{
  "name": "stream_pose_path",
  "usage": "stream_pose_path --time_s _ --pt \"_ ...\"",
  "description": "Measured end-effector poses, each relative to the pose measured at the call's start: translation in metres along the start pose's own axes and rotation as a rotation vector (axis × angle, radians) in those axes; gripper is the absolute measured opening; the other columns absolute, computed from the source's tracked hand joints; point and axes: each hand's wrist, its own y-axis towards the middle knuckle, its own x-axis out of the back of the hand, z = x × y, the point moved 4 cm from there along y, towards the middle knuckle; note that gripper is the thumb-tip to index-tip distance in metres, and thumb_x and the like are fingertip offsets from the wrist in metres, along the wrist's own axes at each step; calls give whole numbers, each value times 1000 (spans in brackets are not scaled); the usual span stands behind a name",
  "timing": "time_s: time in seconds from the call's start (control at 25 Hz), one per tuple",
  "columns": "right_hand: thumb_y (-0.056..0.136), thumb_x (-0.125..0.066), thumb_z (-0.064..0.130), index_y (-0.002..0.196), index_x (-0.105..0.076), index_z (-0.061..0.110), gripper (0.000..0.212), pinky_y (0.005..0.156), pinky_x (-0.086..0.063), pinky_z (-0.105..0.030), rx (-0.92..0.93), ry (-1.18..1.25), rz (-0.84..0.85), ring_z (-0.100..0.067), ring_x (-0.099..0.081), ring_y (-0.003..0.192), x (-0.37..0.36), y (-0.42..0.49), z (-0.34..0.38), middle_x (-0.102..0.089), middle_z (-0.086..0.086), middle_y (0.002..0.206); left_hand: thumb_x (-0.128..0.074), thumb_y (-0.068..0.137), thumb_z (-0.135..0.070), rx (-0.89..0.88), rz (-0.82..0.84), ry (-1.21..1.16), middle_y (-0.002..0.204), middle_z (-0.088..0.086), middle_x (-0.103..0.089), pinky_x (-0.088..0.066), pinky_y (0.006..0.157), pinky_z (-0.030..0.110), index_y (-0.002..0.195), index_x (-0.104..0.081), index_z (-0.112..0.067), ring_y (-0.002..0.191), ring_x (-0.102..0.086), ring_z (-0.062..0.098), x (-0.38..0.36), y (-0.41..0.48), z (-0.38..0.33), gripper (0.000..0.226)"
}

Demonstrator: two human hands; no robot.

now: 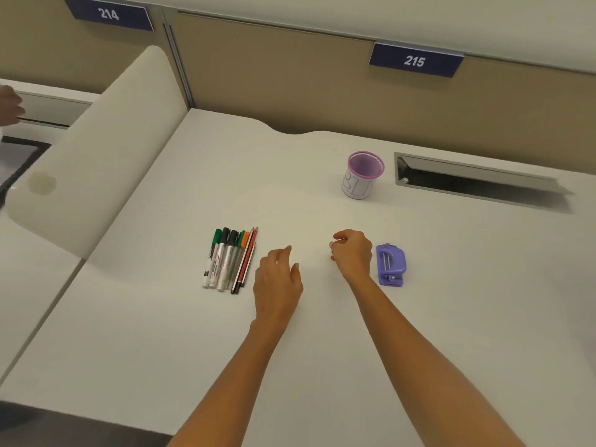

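Note:
A row of several markers, pens and pencils (229, 258) lies side by side on the white desk (161, 317), left of centre. My left hand (278, 282) hovers just right of them, fingers loosely curled and holding nothing. My right hand (352, 253) is further right with its fingers curled inward; nothing shows in it. A purple hole punch (390, 264) sits right beside my right hand. A purple mesh pen cup (363, 174) stands upright further back, with nothing visible inside.
A metal cable slot (477, 183) is set into the desk at back right. A rounded white divider (96, 150) borders the desk on the left. Beige partition walls carry signs 214 (108, 13) and 215 (414, 61). Another person's hand (9, 104) shows at far left.

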Motion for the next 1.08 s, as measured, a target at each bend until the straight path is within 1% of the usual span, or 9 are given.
stream_pose_path --time_s 0.12,0.2,0.32,0.48,0.68,0.8,0.92,1.0,1.08 --pt "89 -57 7 112 -70 12 26 80 -56 -36 76 -136 -64 -27 -66 100 41 18 -12 -72 -8 110 -55 93 -36 74 196 -46 124 2 -62 -51 89 32 129 -54 -17 108 -61 18 -37 -14 -25 41" --pt "90 -58 13 113 -70 15 26 87 -52 -38 133 -283 -53 -28 -55 113 63 32 -23 -68 -9 115 -61 87 -44 124 311 -56 115 0 -66 -50 81 29 123 -57 -18 99 -65 17 -60 -25 -42 44" --pt "92 -56 18 120 -66 19 29 94 -50 -43 132 -393 30 -31 -48 117 89 49 -48 -58 -12 122 -66 79 -53 162 419 -52 107 -2 -67 -45 73 26 119 -58 -20 95 -64 17 -92 -39 -74 53" --pt "88 -55 6 132 -57 19 46 94 -51 -38 163 -347 307 -31 -53 119 105 56 -72 -57 -12 131 -68 79 -50 149 457 5 104 0 -65 -40 69 25 112 -58 -15 91 -62 19 -124 -45 -116 50" --pt "84 -63 10 130 -52 15 48 84 -47 -30 116 -275 297 -29 -58 111 121 50 -101 -52 -15 129 -67 82 -39 241 374 -25 94 3 -67 -34 52 20 88 -53 -16 71 -53 15 -147 -48 -144 28" --pt "81 -69 19 128 -54 5 52 90 -48 -35 37 -234 267 -30 -59 112 141 58 -121 -58 -15 127 -67 81 -39 326 323 -88 99 3 -59 -39 61 27 97 -57 -14 77 -55 18 -159 -51 -156 31" --pt "79 -71 21 107 -65 -6 39 86 -51 -40 -50 -100 214 -32 -64 96 171 70 -144 -69 -20 105 -65 83 -39 354 300 -166 111 9 -54 -41 71 29 112 -58 -13 83 -55 22 -181 -49 -180 40" --pt "79 -70 19 83 -68 2 18 73 -49 -37 -84 -6 205 -27 -58 79 188 74 -156 -68 -14 85 -64 84 -35 375 295 -230 115 10 -59 -46 76 30 117 -59 -14 92 -59 24 -195 -45 -196 40" --pt "80 -69 18 81 -71 6 12 69 -44 -32 -94 77 183 -24 -56 76 205 80 -166 -68 -11 83 -62 86 -29 390 275 -281 117 10 -62 -48 82 33 120 -59 -14 101 -60 26 -206 -39 -210 38"
